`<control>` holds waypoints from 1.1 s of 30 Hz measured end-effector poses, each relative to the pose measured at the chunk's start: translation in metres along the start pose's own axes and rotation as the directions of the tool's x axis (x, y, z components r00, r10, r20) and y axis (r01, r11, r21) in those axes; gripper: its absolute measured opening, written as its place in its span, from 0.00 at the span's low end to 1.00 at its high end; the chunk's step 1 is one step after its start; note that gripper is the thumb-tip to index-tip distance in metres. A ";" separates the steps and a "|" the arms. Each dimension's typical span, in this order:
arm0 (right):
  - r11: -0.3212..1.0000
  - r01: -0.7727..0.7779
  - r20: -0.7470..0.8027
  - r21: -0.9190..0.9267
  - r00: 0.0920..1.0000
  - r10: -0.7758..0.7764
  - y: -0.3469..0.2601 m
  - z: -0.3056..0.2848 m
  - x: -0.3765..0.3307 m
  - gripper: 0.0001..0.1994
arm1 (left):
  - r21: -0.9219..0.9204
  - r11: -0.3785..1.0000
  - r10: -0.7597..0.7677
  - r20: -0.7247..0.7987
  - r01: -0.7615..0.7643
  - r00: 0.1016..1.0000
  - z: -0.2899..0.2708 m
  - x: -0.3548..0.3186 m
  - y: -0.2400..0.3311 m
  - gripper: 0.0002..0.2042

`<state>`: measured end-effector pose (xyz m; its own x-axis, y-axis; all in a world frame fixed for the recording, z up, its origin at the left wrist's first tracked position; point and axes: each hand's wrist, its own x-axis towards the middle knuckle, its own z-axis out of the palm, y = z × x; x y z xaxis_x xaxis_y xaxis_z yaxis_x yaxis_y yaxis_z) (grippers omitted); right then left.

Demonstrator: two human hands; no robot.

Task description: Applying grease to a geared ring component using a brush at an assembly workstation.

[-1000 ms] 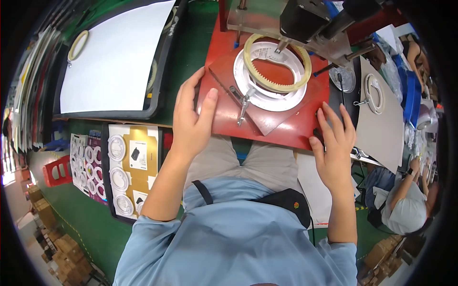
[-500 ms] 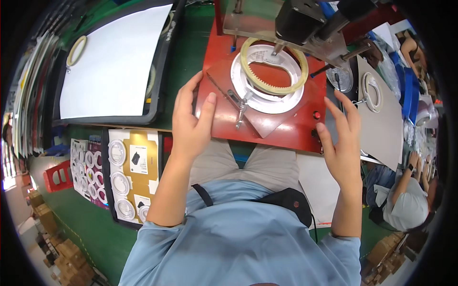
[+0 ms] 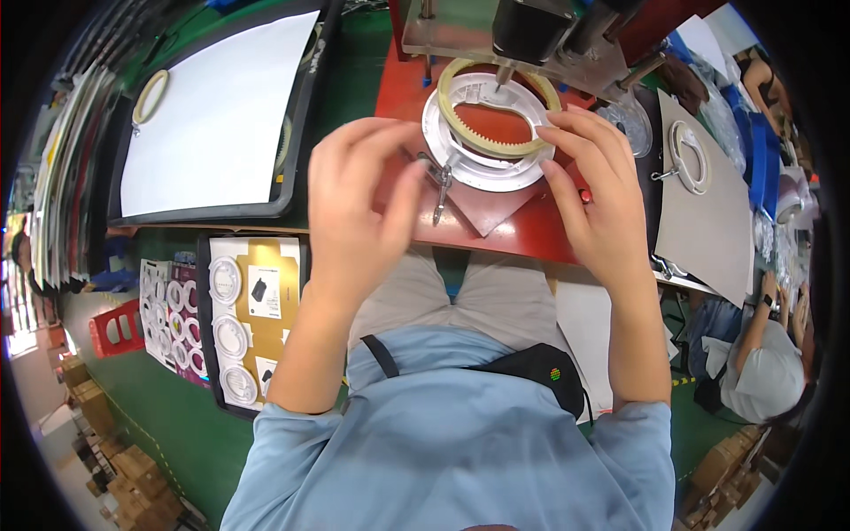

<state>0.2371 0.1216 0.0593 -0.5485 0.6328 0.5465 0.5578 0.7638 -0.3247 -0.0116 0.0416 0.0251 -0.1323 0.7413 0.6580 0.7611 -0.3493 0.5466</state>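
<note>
A white plastic ring part point(image 3: 505, 180) lies on a red machine base point(image 3: 540, 234), with a cream ring toothed on its inside point(image 3: 485, 145) tilted over it. My left hand point(image 3: 359, 203), slightly blurred, is left of the rings with thumb and fingers apart, close to a small metal toggle clamp point(image 3: 440, 190). At the right side of the rings, my right hand point(image 3: 602, 190) has its fingers spread and curved. Its fingertips reach the ring edges; whether they touch cannot be made out. Neither hand visibly holds anything.
Above the rings hangs the machine's clear plate point(image 3: 447, 37) with a black motor point(image 3: 529, 31). A white sheet point(image 3: 212, 115) on a black tray bears another cream ring point(image 3: 150, 97). At right, a white ring point(image 3: 689, 157) rests on grey board point(image 3: 717, 221). Another person point(image 3: 766, 367) sits nearby.
Both hands have moved inward toward the rings, the left one to the right and the right one up and left. The view has shifted slightly.
</note>
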 end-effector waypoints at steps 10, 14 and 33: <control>0.996 0.094 0.071 -0.006 0.993 -0.094 0.014 0.016 0.005 0.11 | 0.075 0.950 0.268 0.305 -0.303 0.914 0.017 0.032 0.021 0.08; 0.992 0.113 0.042 0.058 0.992 -0.116 0.017 0.018 0.007 0.09 | -0.046 0.957 0.284 0.331 -0.285 0.900 0.008 0.039 0.022 0.07; 0.996 0.058 -0.055 0.072 0.997 -0.054 -0.001 0.037 0.007 0.10 | -0.133 0.977 0.210 0.535 -0.164 0.819 -0.010 0.052 -0.004 0.05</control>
<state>0.2096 0.1299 0.0345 -0.5427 0.5828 0.6048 0.4789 0.8063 -0.3472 -0.0276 0.0755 0.0620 0.3913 0.8396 0.3767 0.6811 -0.5395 0.4949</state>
